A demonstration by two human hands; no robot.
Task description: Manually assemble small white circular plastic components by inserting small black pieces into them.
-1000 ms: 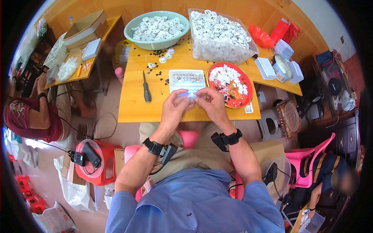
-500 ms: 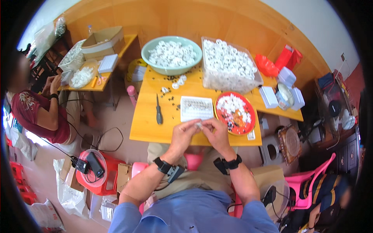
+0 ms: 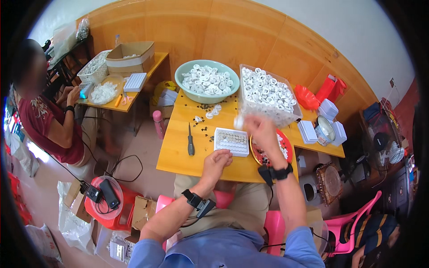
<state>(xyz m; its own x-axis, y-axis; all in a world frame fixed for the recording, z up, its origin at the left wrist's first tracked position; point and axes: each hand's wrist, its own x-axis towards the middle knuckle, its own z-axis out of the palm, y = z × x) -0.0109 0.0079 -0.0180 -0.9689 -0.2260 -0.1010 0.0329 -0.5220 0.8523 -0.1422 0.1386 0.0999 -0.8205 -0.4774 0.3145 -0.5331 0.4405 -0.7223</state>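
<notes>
My right hand [image 3: 262, 134], smeared by motion, is raised over the red round tray [image 3: 291, 157] and pinches a white round plastic piece [image 3: 238, 122]. My left hand [image 3: 216, 164] hovers by the table's front edge, its fingers curled together; whether anything small lies in them is hidden. Just beyond it sits a white slotted tray [image 3: 236, 151], its far rows filled with small round metallic-looking parts. Left of that lies a screwdriver [image 3: 191, 145] with a dark handle. White bits fill part of the red tray, which my right hand and wrist partly cover.
A green basin [image 3: 182, 87] and a clear bin [image 3: 280, 117], both heaped with white round pieces, stand at the back. Small black bits [image 3: 205, 129] lie scattered on the table [image 3: 174, 158]. White stacked trays [image 3: 308, 132] stand right. A co-worker [image 3: 53, 120] sits at the left table.
My hands, together before, have come apart. The right has moved up and away over the red tray with the white piece; the left has dropped slightly. The view has shifted a little.
</notes>
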